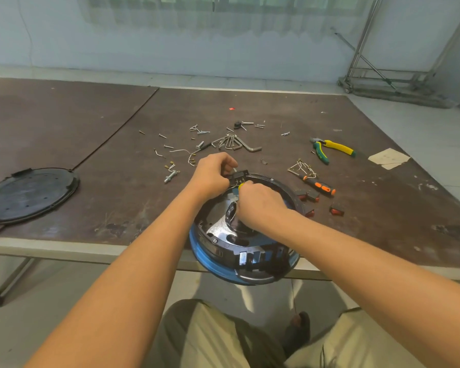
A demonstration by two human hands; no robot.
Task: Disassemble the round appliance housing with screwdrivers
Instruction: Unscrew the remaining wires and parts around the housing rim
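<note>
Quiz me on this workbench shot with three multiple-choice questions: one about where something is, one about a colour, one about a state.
1. Where does the round black cover lie?
A. On the table, left of the round housing
B. On top of the housing
C. On the floor

2. What colours are the handles of the pliers?
A. Red and black
B. Yellow and green
C. All blue

3. What state is the orange-and-black screwdriver in?
A. Lying untouched on the table
B. Being turned in a screw
C. Stuck in the housing

Answers:
1 A: it lies flat on the board, well left of the housing.
2 B: the handles are yellow and green.
3 A: both hands are at the housing. The right hand grips a yellow-handled screwdriver, and the left hand pinches a black part on the rim.
</note>
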